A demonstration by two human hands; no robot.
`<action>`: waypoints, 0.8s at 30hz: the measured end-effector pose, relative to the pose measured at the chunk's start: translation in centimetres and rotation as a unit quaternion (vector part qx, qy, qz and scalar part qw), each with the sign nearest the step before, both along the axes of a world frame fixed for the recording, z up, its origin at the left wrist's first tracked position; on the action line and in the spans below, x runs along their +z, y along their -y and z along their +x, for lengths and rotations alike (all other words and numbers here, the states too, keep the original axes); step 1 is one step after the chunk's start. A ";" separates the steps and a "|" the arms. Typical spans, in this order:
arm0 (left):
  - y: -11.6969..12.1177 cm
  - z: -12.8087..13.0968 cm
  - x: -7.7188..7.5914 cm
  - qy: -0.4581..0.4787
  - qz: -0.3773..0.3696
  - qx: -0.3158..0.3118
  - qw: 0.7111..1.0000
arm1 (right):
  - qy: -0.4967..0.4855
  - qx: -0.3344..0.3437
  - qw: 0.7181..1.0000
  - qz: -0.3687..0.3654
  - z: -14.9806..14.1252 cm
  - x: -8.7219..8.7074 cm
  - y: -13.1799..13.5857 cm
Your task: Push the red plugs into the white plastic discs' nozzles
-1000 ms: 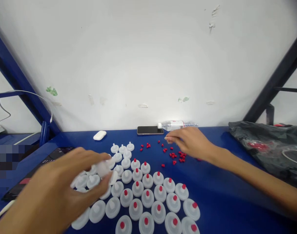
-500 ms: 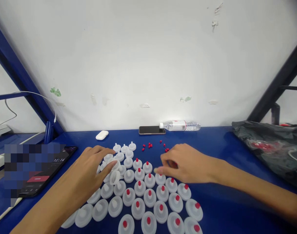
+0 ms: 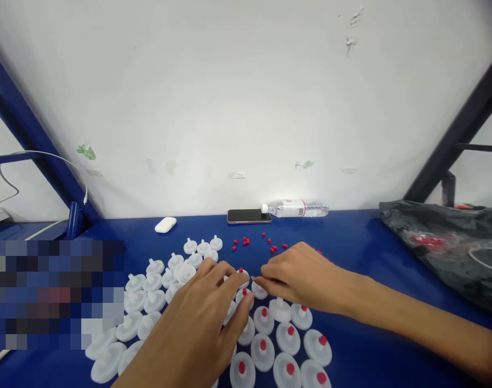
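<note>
Round translucent-white discs with stems cover the blue table. Many on the right carry red caps, such as this capped disc (image 3: 263,345); those on the left, like this bare-stemmed disc (image 3: 154,300), have none. My left hand (image 3: 207,318) reaches over the group, thumb and forefinger apart around a red-capped disc (image 3: 244,297). My right hand (image 3: 300,275) is closed in a pinch at a white disc (image 3: 260,291); whatever lies between its fingertips is hidden. Just below it, another disc (image 3: 280,311) shows a white stem without red. Several loose red caps (image 3: 246,241) lie farther back.
Along the wall lie a white earbud case (image 3: 165,224), a dark phone (image 3: 249,216) and a clear plastic bottle (image 3: 296,208). A black plastic bag (image 3: 443,237) rests at the right. Blue frame bars (image 3: 39,124) stand at the left, where a blurred patch hides part of the table.
My left hand has moved right, from the bare white discs to the red-capped ones. My right hand's fingertips have closed together. One disc below it shows white where red showed before.
</note>
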State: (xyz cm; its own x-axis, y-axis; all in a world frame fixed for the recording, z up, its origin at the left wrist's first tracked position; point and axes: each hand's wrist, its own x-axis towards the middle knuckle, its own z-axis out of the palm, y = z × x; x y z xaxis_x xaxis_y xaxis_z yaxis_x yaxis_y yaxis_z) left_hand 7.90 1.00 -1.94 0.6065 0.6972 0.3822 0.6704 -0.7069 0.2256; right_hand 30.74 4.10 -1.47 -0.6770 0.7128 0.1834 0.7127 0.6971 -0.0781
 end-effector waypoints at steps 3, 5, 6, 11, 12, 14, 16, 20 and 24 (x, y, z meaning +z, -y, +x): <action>-0.1 -0.1 -0.3 -0.019 0.014 0.005 1.000 | 0.020 0.004 1.000 0.016 -0.1 -0.4 0.0; -0.1 -0.2 -0.3 -0.018 0.024 0.010 0.999 | -0.014 -0.010 0.999 0.040 -0.1 -0.5 0.1; 0.0 -0.2 -0.3 -0.019 0.029 0.012 0.999 | -0.044 -0.019 0.997 0.056 -0.2 -0.6 0.2; 0.9 0.7 -0.2 -0.011 0.041 0.010 0.999 | -0.211 -0.046 0.969 0.122 -0.9 -0.4 1.7; 1.1 1.0 -0.2 -0.001 0.029 0.003 1.000 | -0.226 -0.045 0.964 0.134 -1.0 -0.3 2.1; 1.5 1.3 -0.2 0.022 0.013 -0.009 1.000 | -0.225 -0.035 0.962 0.152 -1.3 -0.2 2.7; 1.9 1.5 -0.2 0.041 0.027 0.002 0.999 | -0.206 -0.019 0.968 0.139 -1.3 -0.1 3.2; 2.0 1.2 -0.4 0.067 0.119 0.045 0.990 | -0.242 -0.022 0.970 -0.021 -1.3 0.4 3.3; 1.7 1.4 0.1 0.137 0.102 0.041 0.984 | -0.353 -0.034 0.882 -0.310 -1.2 1.4 3.4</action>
